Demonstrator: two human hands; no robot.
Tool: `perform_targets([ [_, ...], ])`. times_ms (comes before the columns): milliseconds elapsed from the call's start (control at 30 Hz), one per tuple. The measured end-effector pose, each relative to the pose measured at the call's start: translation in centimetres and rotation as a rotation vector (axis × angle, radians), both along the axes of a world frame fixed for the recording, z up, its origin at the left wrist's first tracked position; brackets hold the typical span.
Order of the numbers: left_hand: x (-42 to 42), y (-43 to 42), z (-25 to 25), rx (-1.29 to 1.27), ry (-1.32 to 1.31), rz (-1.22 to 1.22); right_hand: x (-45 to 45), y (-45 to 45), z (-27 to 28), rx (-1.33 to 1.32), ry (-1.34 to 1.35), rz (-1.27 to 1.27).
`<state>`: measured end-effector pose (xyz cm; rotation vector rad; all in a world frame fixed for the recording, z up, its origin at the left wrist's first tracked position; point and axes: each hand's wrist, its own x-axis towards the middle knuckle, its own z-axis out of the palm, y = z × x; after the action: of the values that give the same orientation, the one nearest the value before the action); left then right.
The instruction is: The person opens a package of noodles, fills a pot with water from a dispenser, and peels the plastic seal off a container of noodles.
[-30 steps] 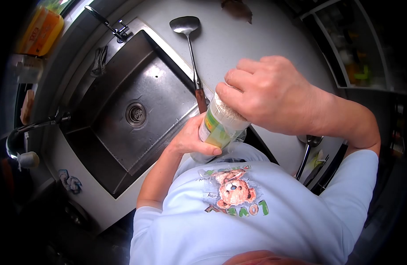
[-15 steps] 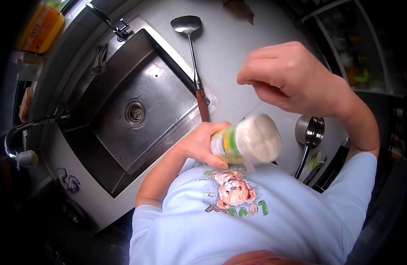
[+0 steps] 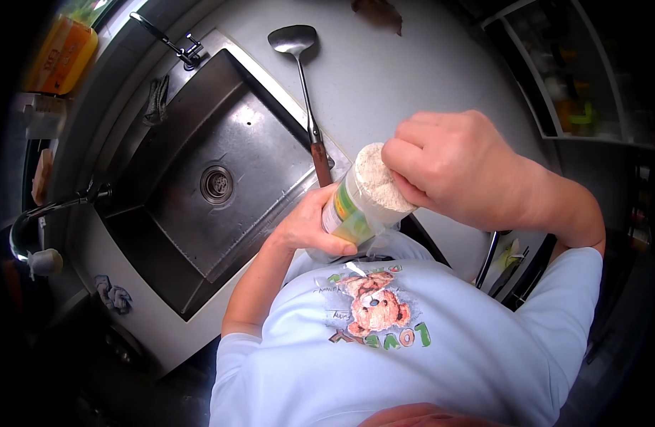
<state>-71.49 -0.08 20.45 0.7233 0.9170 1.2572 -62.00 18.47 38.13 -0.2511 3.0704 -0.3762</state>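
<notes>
A clear plastic container (image 3: 349, 213) with a green and yellow label is wrapped by the fingers of my left hand (image 3: 313, 224). Its top, covered in something pale and grainy (image 3: 377, 178), tilts up and to the right. My right hand (image 3: 452, 167) is closed at the right edge of that top, thumb and fingers pressed together. What they pinch, if anything, is hidden. Thin transparent film hangs at the container's side.
A metal sink (image 3: 221, 178) with a drain lies at the left, taps beyond its far rim. A spatula (image 3: 306, 92) with a wooden handle rests on the counter (image 3: 384, 85). An orange package (image 3: 64, 55) stands top left.
My right hand left the container's top, rose to the right, and is back at its edge. The container swung right half a second ago and has returned left.
</notes>
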Motion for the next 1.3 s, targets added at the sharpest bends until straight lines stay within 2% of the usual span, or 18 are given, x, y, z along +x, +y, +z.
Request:
perform_targets([
  [333,-0.2,0.2,0.7,0.013,0.021,0.013,-0.8,0.4,-0.7,-0.081,0.099,0.014],
  [433,-0.1,0.2,0.7,0.015,0.002,0.024,-1.0,0.8,-0.6,-0.027,0.046,-0.016],
  [533,0.2,0.0,-0.1,0.066,0.025,-0.032,-1.4,2.0,-1.0,0.069,0.155,-0.073],
  [633,0.4,0.0,-0.4,0.206,0.151,-0.081,-1.0,2.3,-1.0,-0.037,0.087,-0.127],
  [733,0.4,0.0,-0.8,0.115,-0.009,-0.027,-1.4,3.1,-0.6,-0.275,-0.023,-0.206],
  [833,0.2,0.0,-0.4,0.159,0.014,0.038,-1.9,3.4,-1.0,-0.491,-0.212,-0.364],
  [933,0.3,-0.2,-0.1,0.150,0.018,0.044,-1.7,4.0,-3.3,-0.645,-0.256,-0.373],
  [1033,0.4,-0.7,-0.2,0.091,-0.069,0.133,-1.3,4.1,-3.1,-0.693,-0.362,-0.483],
  [1133,-0.3,-1.2,-0.8,0.133,-0.018,0.159,-0.3,4.3,-4.1,-0.772,-0.398,-0.483],
  [1300,-0.8,-1.5,-1.1,0.038,-0.120,0.177,0.7,3.5,-2.5,-0.934,-0.518,-0.543],
])
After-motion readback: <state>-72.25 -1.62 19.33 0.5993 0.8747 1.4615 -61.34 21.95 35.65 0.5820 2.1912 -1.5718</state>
